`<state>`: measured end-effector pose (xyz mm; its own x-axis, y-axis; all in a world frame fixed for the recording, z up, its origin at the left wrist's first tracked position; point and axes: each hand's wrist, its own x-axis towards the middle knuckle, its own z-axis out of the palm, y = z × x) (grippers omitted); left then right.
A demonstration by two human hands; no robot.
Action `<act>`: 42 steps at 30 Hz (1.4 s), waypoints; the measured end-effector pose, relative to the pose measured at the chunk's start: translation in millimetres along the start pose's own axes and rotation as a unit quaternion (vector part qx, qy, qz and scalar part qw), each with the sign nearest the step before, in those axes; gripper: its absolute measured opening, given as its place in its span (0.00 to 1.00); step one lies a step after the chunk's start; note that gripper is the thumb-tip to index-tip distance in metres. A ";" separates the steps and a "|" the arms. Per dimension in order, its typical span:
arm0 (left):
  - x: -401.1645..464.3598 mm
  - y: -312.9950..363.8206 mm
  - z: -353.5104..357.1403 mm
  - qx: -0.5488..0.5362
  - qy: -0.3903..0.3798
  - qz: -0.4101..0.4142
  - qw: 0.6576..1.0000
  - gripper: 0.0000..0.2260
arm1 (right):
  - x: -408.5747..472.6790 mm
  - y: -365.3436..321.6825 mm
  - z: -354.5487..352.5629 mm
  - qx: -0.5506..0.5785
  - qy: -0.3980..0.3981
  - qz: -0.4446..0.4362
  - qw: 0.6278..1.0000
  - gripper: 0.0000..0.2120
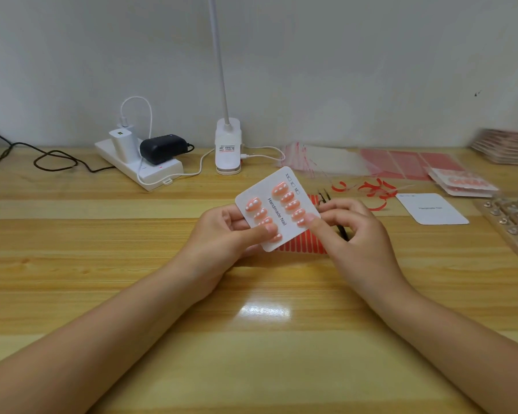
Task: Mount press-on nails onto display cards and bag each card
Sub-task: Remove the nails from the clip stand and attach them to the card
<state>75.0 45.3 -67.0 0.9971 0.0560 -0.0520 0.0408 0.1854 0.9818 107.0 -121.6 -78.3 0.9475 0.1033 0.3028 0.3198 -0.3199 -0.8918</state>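
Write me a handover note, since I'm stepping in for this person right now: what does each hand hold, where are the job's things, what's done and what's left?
Left hand: pinches the display card at its left edge, thumb on the front.
Right hand: fingers press a nail at the card's right edge and also hold the black tweezers.
The card is held above the table, with two columns of pink nails on it.
Clear bags lie at the back right, a blank card to the right, and bagged cards beyond it.
Done: this card looks nearly or fully filled.
Left: bag it, then fill the blank card.
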 end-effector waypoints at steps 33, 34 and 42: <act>-4.0 3.1 -3.0 0.012 -0.029 0.017 0.999 0.21 | 26.2 7.0 -30.4 -0.087 -0.125 -0.054 0.987 0.14; -5.3 2.4 -1.7 0.032 -0.024 0.030 0.999 0.20 | 26.8 8.2 -29.9 -0.109 -0.135 -0.052 0.983 0.14; 0.0 24.1 -2.9 0.237 0.051 0.152 0.958 0.06 | 28.7 16.4 -29.4 -0.336 -0.122 -0.177 0.917 0.13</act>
<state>75.8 52.6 -43.9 0.9570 0.1364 0.2559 -0.2021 -0.3192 0.9259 139.3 -151.5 -74.3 0.7844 0.4935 0.3758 0.6094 -0.7261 -0.3184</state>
